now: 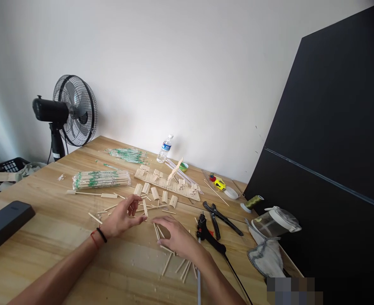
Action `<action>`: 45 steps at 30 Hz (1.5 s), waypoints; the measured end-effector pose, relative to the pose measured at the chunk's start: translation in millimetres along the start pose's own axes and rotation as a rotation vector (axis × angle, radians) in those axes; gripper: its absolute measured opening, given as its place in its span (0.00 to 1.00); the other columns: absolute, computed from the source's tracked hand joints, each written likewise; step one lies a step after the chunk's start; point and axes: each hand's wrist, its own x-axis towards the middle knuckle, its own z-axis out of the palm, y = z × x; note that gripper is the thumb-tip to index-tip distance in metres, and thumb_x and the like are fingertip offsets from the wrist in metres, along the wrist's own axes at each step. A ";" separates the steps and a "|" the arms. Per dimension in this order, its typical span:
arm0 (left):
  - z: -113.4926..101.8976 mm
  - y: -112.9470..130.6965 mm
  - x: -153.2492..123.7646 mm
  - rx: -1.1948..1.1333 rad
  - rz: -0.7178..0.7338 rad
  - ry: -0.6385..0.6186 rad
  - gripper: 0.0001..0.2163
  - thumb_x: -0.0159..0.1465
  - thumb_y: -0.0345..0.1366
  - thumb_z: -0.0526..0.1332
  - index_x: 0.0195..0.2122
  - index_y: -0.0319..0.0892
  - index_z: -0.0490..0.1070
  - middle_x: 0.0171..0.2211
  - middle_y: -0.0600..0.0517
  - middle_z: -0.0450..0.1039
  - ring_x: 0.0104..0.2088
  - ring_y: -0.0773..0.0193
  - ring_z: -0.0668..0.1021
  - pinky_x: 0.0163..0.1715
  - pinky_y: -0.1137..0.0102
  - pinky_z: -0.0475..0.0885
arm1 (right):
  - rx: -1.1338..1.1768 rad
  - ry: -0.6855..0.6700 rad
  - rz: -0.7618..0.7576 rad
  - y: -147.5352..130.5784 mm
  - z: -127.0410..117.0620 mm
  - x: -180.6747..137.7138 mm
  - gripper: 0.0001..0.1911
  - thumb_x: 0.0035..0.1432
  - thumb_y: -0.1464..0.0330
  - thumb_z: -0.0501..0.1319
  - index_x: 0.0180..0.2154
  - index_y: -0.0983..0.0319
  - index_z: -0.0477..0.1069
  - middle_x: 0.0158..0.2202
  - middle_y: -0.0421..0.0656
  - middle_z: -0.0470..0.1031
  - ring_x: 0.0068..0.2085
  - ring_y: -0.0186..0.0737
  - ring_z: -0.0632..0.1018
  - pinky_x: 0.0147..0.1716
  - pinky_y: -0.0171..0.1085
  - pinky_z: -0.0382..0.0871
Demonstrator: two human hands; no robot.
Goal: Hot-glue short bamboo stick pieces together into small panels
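Note:
My left hand (pixel 125 216) pinches a short piece of wooden stick (pixel 145 208), apparently two lengths side by side, between thumb and fingers. Just right of it, my right hand (pixel 175 237) is curved with thumb and fingers apart, over loose cut sticks (pixel 156 231) on the table. I see nothing gripped in it. Beyond both hands lie several small slatted stick panels (pixel 155 193). Behind these is a flat stick base (pixel 158 182) bearing small stick pieces and a slanting stick strip (pixel 175 170). More cut sticks (pixel 184 271) lie below my right hand.
Right of my hands are a black glue gun (pixel 207 233) with its cord and pliers (pixel 223 218). A lidded jar (pixel 275 222) and cloth (pixel 267 256) sit farther right. Packed chopsticks (pixel 101 179), a water bottle (pixel 164 149) and a fan (pixel 74 111) stand back; a dark box (pixel 7 224) is left.

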 end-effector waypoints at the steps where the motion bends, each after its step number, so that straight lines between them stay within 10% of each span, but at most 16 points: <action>1: 0.9 1.0 -0.3 -0.004 0.003 -0.011 0.20 0.63 0.46 0.69 0.51 0.43 0.68 0.31 0.58 0.66 0.30 0.65 0.70 0.33 0.69 0.67 | 0.000 -0.005 -0.004 1.6 0.2 0.7 0.36 0.50 0.80 0.75 0.60 0.56 0.77 0.61 0.48 0.78 0.65 0.50 0.75 0.67 0.48 0.65; 22: 5.5 9.0 -3.9 -0.003 -0.006 -0.109 0.21 0.63 0.45 0.70 0.54 0.44 0.68 0.34 0.56 0.68 0.33 0.63 0.71 0.36 0.67 0.70 | 0.034 0.043 0.052 5.5 -11.2 -7.5 0.37 0.54 0.74 0.74 0.63 0.52 0.72 0.64 0.48 0.74 0.63 0.53 0.75 0.65 0.53 0.66; 29: 15.8 21.4 -11.0 0.015 0.031 -0.180 0.21 0.64 0.44 0.70 0.54 0.47 0.66 0.35 0.56 0.67 0.33 0.63 0.71 0.37 0.67 0.70 | 0.431 0.353 0.061 11.0 5.4 -33.9 0.33 0.58 0.61 0.74 0.63 0.50 0.70 0.62 0.45 0.76 0.59 0.52 0.76 0.63 0.54 0.67; 36: 26.3 30.7 -18.2 0.038 0.027 -0.249 0.23 0.65 0.43 0.69 0.57 0.47 0.65 0.36 0.54 0.69 0.35 0.62 0.72 0.38 0.66 0.71 | 0.825 0.390 0.037 23.1 23.1 -39.9 0.32 0.53 0.58 0.76 0.58 0.54 0.73 0.57 0.48 0.78 0.61 0.53 0.75 0.64 0.52 0.66; 45: 30.0 36.5 -22.2 0.047 0.025 -0.268 0.24 0.65 0.42 0.70 0.59 0.50 0.65 0.37 0.54 0.69 0.35 0.62 0.74 0.38 0.67 0.72 | 1.081 0.254 0.159 27.9 18.3 -44.1 0.35 0.55 0.59 0.76 0.61 0.53 0.68 0.41 0.42 0.80 0.33 0.37 0.77 0.35 0.38 0.72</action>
